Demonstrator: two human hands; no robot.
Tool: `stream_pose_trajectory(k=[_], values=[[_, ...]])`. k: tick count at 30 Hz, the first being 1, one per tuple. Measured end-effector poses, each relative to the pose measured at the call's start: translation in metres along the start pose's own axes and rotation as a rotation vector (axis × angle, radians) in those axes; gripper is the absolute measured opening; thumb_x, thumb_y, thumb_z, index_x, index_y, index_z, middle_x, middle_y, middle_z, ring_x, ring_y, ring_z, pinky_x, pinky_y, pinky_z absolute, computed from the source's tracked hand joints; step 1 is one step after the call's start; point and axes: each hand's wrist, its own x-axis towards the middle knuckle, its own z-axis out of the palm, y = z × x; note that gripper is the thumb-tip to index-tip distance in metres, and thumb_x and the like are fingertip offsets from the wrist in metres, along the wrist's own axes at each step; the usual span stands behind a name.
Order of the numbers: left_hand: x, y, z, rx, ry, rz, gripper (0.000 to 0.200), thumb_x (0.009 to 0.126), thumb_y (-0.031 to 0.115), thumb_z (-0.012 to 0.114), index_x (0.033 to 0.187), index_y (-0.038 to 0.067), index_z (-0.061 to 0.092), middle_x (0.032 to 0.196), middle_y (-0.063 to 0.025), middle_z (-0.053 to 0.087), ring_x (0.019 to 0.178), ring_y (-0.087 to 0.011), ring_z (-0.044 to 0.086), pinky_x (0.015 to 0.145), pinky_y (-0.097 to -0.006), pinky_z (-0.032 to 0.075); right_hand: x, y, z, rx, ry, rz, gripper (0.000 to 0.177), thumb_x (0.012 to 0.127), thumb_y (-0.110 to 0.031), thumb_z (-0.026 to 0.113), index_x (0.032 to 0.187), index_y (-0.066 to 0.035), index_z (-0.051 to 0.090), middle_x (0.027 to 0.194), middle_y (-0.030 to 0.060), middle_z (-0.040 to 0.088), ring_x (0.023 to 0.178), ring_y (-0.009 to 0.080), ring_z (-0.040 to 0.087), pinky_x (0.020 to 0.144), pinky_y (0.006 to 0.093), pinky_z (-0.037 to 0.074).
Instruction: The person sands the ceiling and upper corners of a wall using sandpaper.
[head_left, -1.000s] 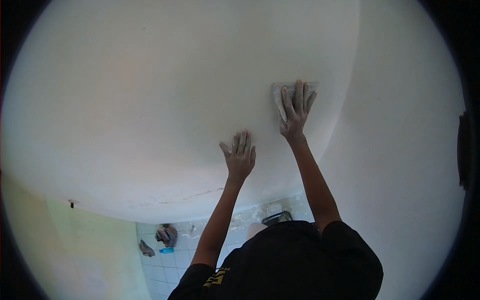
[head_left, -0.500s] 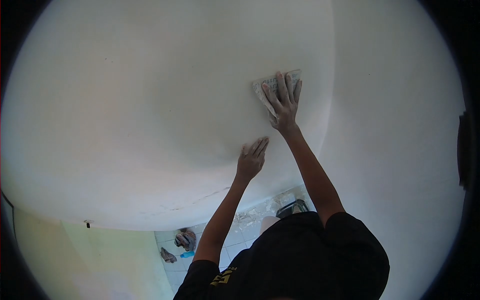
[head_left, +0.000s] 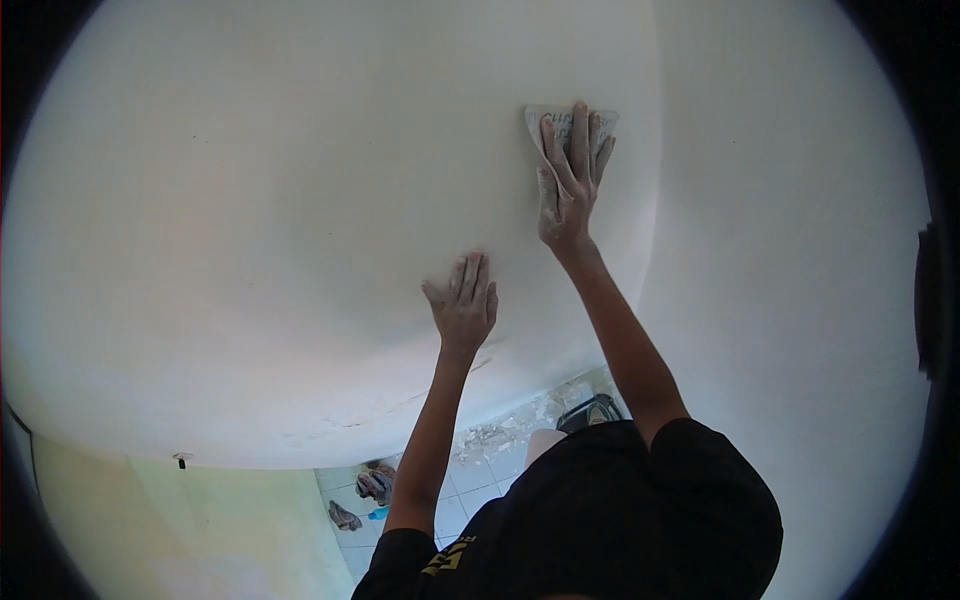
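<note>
A pale sheet of sandpaper [head_left: 565,122] with printed lettering lies against the white wall [head_left: 330,170], near the corner. My right hand [head_left: 574,180] presses it flat with spread fingers, the thumb at its left side. Lower and to the left, my left hand [head_left: 464,300] rests on the same wall with its fingers apart and nothing in it. Both hands are coated in whitish dust.
Rags [head_left: 375,484] and a blue object [head_left: 379,513] lie on the tiled floor [head_left: 450,515]. A dark object [head_left: 590,411] stands at the wall's foot among pale debris. A yellowish wall [head_left: 220,520] is at lower left.
My right hand has moved up the wall with the sandpaper. My left hand has shifted left and slightly up, its fingers now wider apart.
</note>
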Motion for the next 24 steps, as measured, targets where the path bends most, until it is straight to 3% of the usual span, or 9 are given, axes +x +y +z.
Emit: stream_pose_trajectory(k=[2, 4, 6, 8, 11, 17, 19, 21, 24], values=[[0.004, 0.004, 0.004, -0.004, 0.023, -0.014, 0.052, 0.093, 0.032, 0.053, 0.141, 0.012, 0.044, 0.149, -0.0028, 0.038, 0.141, -0.0192, 0.028, 0.109, -0.067, 0.001, -0.007, -0.008, -0.002, 0.045, 0.011, 0.1, 0.049, 0.092, -0.016, 0.046, 0.141, -0.016, 0.047, 0.154, 0.0219, 0.022, 0.143, 0.0421, 0.016, 0.112, 0.0613, 0.003], [0.0, 0.005, 0.004, 0.012, 0.029, -0.002, 0.053, 0.093, 0.032, 0.053, 0.14, 0.011, 0.044, 0.15, -0.0036, 0.037, 0.143, -0.0218, 0.026, 0.109, -0.0672, 0.0, -0.084, 0.001, 0.015, -0.009, -0.034, 0.061, 0.048, 0.09, -0.018, 0.051, 0.138, -0.015, 0.05, 0.153, 0.0235, 0.022, 0.142, 0.0448, 0.017, 0.11, 0.064, 0.004], [-0.006, 0.002, 0.008, -0.009, 0.041, 0.001, 0.053, 0.093, 0.032, 0.053, 0.14, 0.01, 0.044, 0.15, -0.0038, 0.037, 0.143, -0.0223, 0.025, 0.109, -0.0672, 0.0, -0.191, 0.022, 0.022, -0.085, -0.208, 0.012, 0.045, 0.089, -0.026, 0.056, 0.134, -0.022, 0.054, 0.151, 0.0212, 0.029, 0.141, 0.0432, 0.022, 0.108, 0.0686, 0.009], [-0.007, 0.004, 0.012, -0.033, 0.062, 0.006, 0.053, 0.093, 0.032, 0.053, 0.14, 0.01, 0.044, 0.15, -0.0041, 0.037, 0.143, -0.0229, 0.024, 0.109, -0.0671, -0.001, -0.223, 0.03, 0.005, -0.058, -0.342, 0.005, 0.044, 0.089, -0.026, 0.056, 0.133, -0.023, 0.055, 0.151, 0.0213, 0.03, 0.141, 0.0423, 0.023, 0.107, 0.0696, 0.01], [-0.008, 0.003, 0.013, -0.039, 0.053, 0.003, 0.054, 0.093, 0.032, 0.053, 0.141, 0.009, 0.043, 0.151, -0.0041, 0.036, 0.144, -0.0229, 0.023, 0.109, -0.0676, -0.002, -0.161, 0.027, 0.004, -0.064, -0.306, -0.023, 0.045, 0.089, -0.025, 0.055, 0.134, -0.023, 0.054, 0.152, 0.0216, 0.028, 0.14, 0.0433, 0.023, 0.108, 0.0683, 0.009], [-0.003, 0.008, 0.002, -0.017, 0.017, 0.024, 0.055, 0.094, 0.033, 0.052, 0.142, 0.009, 0.041, 0.152, -0.0043, 0.033, 0.144, -0.0232, 0.021, 0.108, -0.0685, -0.003, 0.082, -0.016, -0.011, -0.028, 0.045, -0.043, 0.05, 0.091, -0.02, 0.052, 0.141, -0.021, 0.046, 0.155, 0.0171, 0.022, 0.142, 0.0423, 0.019, 0.111, 0.0632, 0.006], [-0.003, 0.012, 0.0, -0.056, -0.015, -0.018, 0.054, 0.094, 0.032, 0.052, 0.141, 0.008, 0.042, 0.151, -0.0058, 0.035, 0.144, -0.0235, 0.021, 0.108, -0.0677, -0.003, 0.091, -0.022, -0.01, -0.001, 0.054, -0.032, 0.051, 0.093, -0.017, 0.05, 0.143, -0.019, 0.043, 0.156, 0.0168, 0.02, 0.143, 0.0416, 0.016, 0.112, 0.0606, 0.005], [-0.001, 0.014, -0.001, -0.111, -0.016, -0.062, 0.054, 0.094, 0.032, 0.052, 0.141, 0.008, 0.043, 0.151, -0.0064, 0.035, 0.144, -0.0235, 0.021, 0.109, -0.067, -0.003, 0.06, -0.021, 0.0, -0.082, 0.049, 0.016, 0.051, 0.094, -0.021, 0.048, 0.144, -0.02, 0.042, 0.156, 0.0165, 0.021, 0.143, 0.041, 0.015, 0.112, 0.061, 0.005], [-0.003, 0.016, 0.0, -0.145, 0.023, -0.09, 0.053, 0.094, 0.03, 0.052, 0.14, 0.007, 0.043, 0.152, -0.0074, 0.034, 0.144, -0.0238, 0.022, 0.11, -0.0658, -0.003, -0.121, 0.002, 0.024, -0.1, -0.091, 0.065, 0.046, 0.088, -0.033, 0.057, 0.133, -0.022, 0.056, 0.154, 0.0208, 0.024, 0.142, 0.0447, 0.015, 0.107, 0.0698, 0.006]])
